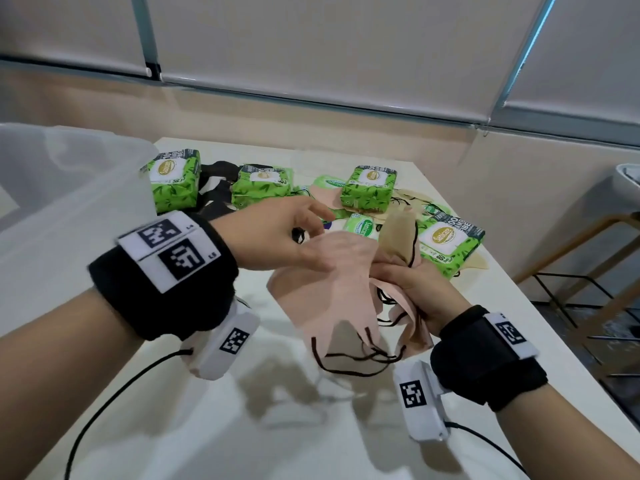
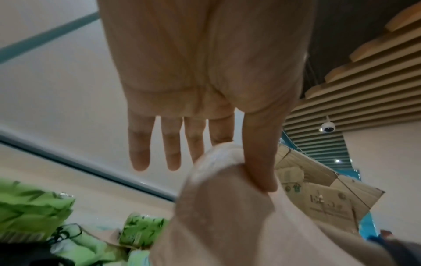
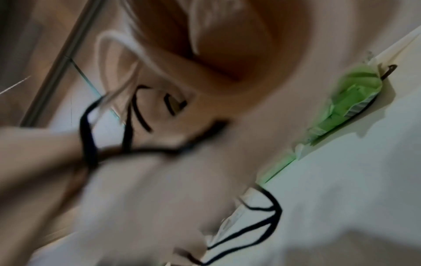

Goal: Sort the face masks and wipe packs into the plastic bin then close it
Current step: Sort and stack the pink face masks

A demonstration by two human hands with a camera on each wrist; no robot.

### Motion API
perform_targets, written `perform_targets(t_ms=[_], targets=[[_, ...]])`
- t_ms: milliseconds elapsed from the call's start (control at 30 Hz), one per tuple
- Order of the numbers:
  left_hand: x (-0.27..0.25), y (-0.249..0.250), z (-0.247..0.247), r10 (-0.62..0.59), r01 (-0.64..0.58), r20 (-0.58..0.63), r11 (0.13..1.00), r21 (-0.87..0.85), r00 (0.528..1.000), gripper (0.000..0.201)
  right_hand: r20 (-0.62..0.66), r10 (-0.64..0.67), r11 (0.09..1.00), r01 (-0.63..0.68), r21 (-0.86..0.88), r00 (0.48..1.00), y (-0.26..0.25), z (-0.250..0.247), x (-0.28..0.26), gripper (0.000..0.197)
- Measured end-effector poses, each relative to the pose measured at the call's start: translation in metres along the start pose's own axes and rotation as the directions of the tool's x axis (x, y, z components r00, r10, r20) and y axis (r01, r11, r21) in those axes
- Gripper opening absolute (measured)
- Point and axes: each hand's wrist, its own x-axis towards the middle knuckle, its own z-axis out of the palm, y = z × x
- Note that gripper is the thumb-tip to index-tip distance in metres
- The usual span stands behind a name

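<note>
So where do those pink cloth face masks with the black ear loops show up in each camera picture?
Head: pink cloth face masks at centre, held between both hands above the white table.
Left wrist: bottom centre, under the thumb.
Right wrist: blurred, across the middle and lower left.
Shared landmark: the green wipe packs.

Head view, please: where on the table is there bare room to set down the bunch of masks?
The near table, in front of both wrists, is bare, as is the strip beside the plastic bin. The far half is crowded with green wipe packs and loose masks.
</note>
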Motion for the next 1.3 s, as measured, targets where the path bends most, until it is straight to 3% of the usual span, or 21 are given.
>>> perform_targets(t_ms=[67, 167, 333, 433, 567, 633, 733, 900, 1000, 1067, 1167, 1233, 1300], targets=[[0.005, -0.001, 0.011, 0.01, -0.009, 0.016, 0.999, -0.038, 1.0, 0.026, 0.057, 0.016, 0.999, -0.014, -0.042, 0.998, -0.001, 0.004, -0.003, 0.015], [0.01, -0.004, 0.023, -0.026, 0.02, -0.026, 0.982, -0.19, 0.999, 0.016, 0.108, 0.049, 0.996, -0.04, -0.082, 0.993, -0.001, 0.006, -0.006, 0.015], [0.013, -0.012, 0.032, -0.13, 0.053, -0.136, 0.885, -0.463, 0.982, 0.029, 0.143, 0.032, 0.998, -0.025, -0.052, 0.989, -0.005, 0.005, -0.007, 0.008], [0.014, -0.022, 0.034, -0.259, 0.066, -0.289, 0.839, -0.541, 0.921, 0.033, 0.063, -0.001, 0.999, -0.003, 0.052, 0.998, -0.001, 0.005, -0.003, 0.006], [0.012, -0.027, 0.033, -0.318, 0.075, -0.441, 0.871, -0.486, 0.839, 0.034, -0.099, -0.015, 0.975, 0.037, 0.218, 0.995, 0.008, 0.005, 0.009, 0.018], [0.012, -0.021, 0.035, -0.347, 0.128, -0.433, 0.879, -0.46, 0.832, 0.037, -0.199, -0.034, 0.968, 0.082, 0.238, 0.979, 0.012, 0.009, 0.015, 0.031], [0.012, -0.004, 0.045, -0.343, 0.138, -0.407, 0.88, -0.454, 0.847, 0.011, -0.285, -0.094, 0.965, 0.158, 0.208, 0.954, 0.015, 0.02, 0.018, 0.028], [0.011, 0.017, 0.064, -0.266, 0.068, -0.294, 0.836, -0.545, 0.918, 0.008, -0.245, -0.181, 0.964, 0.221, 0.148, 0.952, 0.015, 0.035, 0.014, 0.025], [0.015, 0.006, 0.065, -0.313, 0.095, -0.317, 0.829, -0.551, 0.895, 0.015, -0.194, -0.137, 0.961, 0.177, 0.211, 0.971, 0.013, 0.03, 0.01, 0.021], [0.016, -0.001, 0.063, -0.361, 0.116, -0.275, 0.768, -0.63, 0.891, 0.031, -0.164, -0.096, 0.946, 0.141, 0.291, 0.982, 0.01, 0.023, 0.009, 0.013], [0.015, -0.005, 0.057, -0.394, 0.098, -0.217, 0.642, -0.761, 0.893, 0.019, -0.142, -0.079, 0.911, 0.129, 0.391, 0.987, 0.007, 0.011, 0.012, 0.014], [0.014, -0.008, 0.053, -0.398, 0.075, -0.199, 0.575, -0.815, 0.896, 0.02, -0.162, -0.063, 0.937, 0.114, 0.33, 0.985, 0.008, 0.003, 0.014, 0.025], [0.012, -0.011, 0.05, -0.394, 0.06, -0.193, 0.545, -0.836, 0.899, 0.015, -0.191, -0.015, 0.965, 0.064, 0.255, 0.982, 0.011, -0.006, 0.016, 0.021]])
